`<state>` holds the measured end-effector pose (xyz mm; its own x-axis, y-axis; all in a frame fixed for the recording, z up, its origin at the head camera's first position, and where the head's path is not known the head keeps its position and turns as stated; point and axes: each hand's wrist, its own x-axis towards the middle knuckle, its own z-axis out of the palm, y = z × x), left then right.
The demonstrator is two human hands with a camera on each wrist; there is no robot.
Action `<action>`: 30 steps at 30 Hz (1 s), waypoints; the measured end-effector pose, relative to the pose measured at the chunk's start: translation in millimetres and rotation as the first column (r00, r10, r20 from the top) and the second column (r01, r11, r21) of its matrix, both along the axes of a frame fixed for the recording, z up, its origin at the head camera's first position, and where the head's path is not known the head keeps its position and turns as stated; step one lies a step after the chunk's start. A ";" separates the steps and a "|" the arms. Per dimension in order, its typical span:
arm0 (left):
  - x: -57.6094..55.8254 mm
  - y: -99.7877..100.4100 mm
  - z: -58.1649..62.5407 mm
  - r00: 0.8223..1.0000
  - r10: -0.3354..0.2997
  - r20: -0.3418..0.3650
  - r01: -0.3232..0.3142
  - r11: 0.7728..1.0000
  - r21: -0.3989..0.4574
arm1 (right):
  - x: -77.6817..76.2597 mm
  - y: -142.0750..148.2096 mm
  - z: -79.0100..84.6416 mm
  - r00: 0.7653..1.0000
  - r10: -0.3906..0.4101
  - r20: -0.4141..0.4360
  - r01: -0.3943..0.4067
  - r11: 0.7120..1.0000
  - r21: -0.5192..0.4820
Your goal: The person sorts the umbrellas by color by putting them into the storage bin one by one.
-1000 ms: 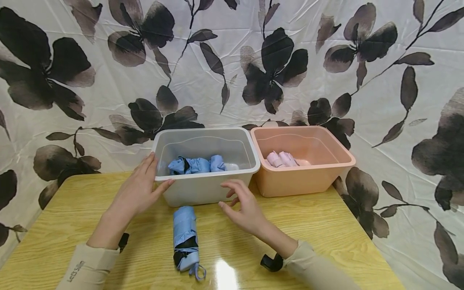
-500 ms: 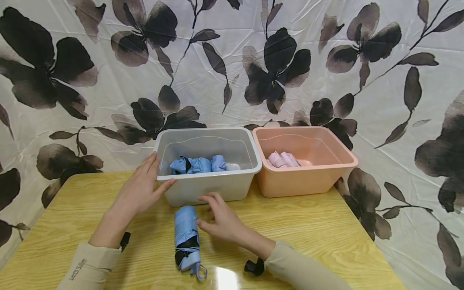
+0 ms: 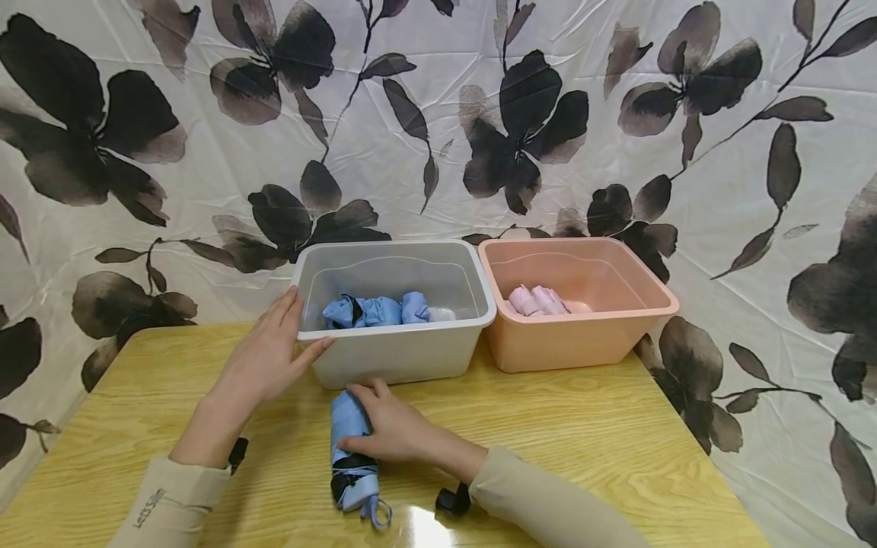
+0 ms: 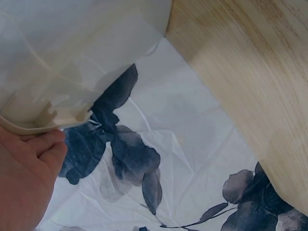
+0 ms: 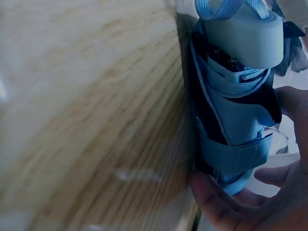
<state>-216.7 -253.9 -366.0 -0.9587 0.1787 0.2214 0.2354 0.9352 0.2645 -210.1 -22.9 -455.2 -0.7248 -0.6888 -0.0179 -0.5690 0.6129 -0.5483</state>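
A folded light-blue umbrella (image 3: 353, 432) with black patches and a wrist loop lies on the table in the head view, in front of a grey bin (image 3: 393, 358). My right hand (image 3: 393, 428) holds the umbrella, thumb on the near side and fingers toward its far end. Up close in the right wrist view, the thumb and fingers are on opposite sides of the blue umbrella (image 5: 236, 115), which touches the table. My left hand (image 3: 263, 354) rests against the grey bin's left front corner, fingers along the side and thumb at the front rim. Fingertips touch under the rim in the left wrist view.
Inside the grey bin lie rolled blue umbrellas (image 3: 377, 310). To its right stands a peach bin (image 3: 582, 339) with pink rolled items (image 3: 537, 301) inside. Behind the wooden table (image 3: 548, 449) hangs a floral cloth (image 3: 425, 114).
My right hand has moved left and down from in front of the grey bin to the umbrella and has taken hold of it. The left hand has stayed at the grey bin's corner.
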 end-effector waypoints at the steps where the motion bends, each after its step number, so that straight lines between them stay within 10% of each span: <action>1: 0.1 0.1 -0.2 1.000 0.000 0.000 0.000 1.000 0.001 | -0.5 -1.9 -0.3 1.000 -0.006 0.001 0.006 1.000 0.014; 11: 0.9 1.0 -0.2 1.000 -0.007 -0.029 0.007 1.000 0.029 | -5.0 -14.4 -3.3 0.996 -0.057 0.072 0.055 0.998 0.021; 30: -0.3 0.6 -1.9 0.999 -0.006 -0.033 0.007 1.000 0.022 | 5.2 1.7 -5.6 0.984 -0.026 0.174 0.085 0.935 -0.343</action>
